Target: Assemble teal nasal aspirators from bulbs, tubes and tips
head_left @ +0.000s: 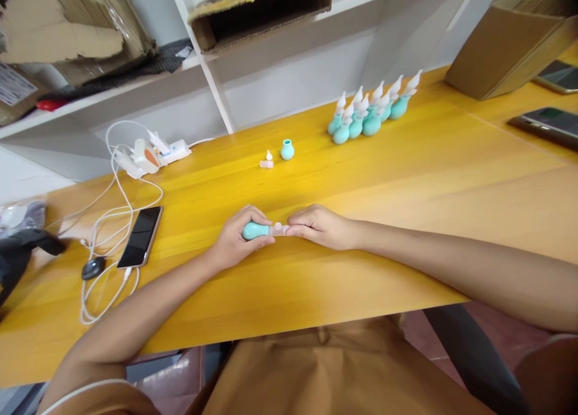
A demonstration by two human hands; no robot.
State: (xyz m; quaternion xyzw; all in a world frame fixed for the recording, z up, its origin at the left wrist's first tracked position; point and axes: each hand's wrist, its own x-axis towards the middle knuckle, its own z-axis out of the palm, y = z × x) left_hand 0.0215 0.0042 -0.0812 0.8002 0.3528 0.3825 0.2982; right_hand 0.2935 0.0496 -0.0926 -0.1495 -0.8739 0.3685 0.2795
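Observation:
My left hand (239,237) is closed around a teal rubber bulb (255,230), which lies on its side just above the tabletop. A clear connector (277,229) joins the bulb's neck, pointing right. At the connector's far end my right hand (318,225) pinches with thumb and fingers; they hide whatever tip is there. Beyond the hands, a loose teal bulb (287,150) stands upright with its mouth open. Beside it are a small white nozzle tip (269,155) and a clear connector piece (266,164) lying flat.
Several assembled teal bulb aspirators (363,117) stand in rows at the back right. A cardboard box (510,47) and a phone (548,126) are at the far right. On the left lie another phone (141,237), white cables (102,222) and a power strip (176,152).

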